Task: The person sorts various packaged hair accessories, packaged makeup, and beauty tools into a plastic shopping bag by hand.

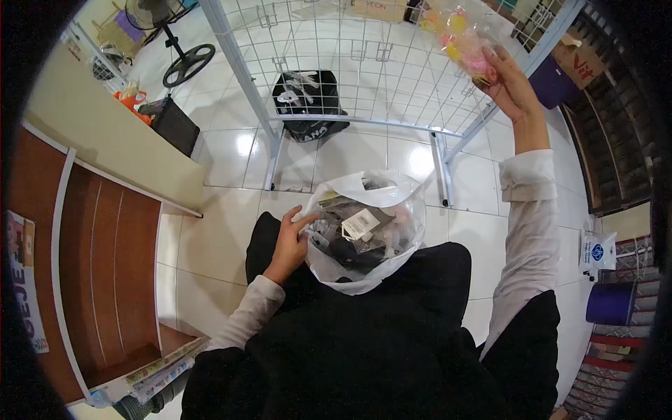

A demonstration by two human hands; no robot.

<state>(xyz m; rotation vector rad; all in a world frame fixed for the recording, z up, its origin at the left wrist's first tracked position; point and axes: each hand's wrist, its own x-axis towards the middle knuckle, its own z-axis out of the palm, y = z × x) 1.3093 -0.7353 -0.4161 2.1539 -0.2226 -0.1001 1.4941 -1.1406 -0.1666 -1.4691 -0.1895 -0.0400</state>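
At the upper right, my right hand (513,87) is closed on a clear plastic packet (458,35) with yellow, pink and orange items inside, held up against the white wire grid rack (364,77). A white plastic bag (364,283) stands open on my lap, between my knees. Inside it lie dark and clear-wrapped goods, and a white tag (360,223) rests on top. My left hand (285,243) is at the bag's left rim, index finger over the edge. Its lower fingers are partly hidden and seem closed on the rim.
Beyond the grid sits a black bag (308,126) with plastic wrappings in it. A fan (187,63) and a black crate (169,124) stand at the upper left. Brown shelves (105,259) line the left. Purple bins (609,303) and a cardboard box (582,61) are on the right.
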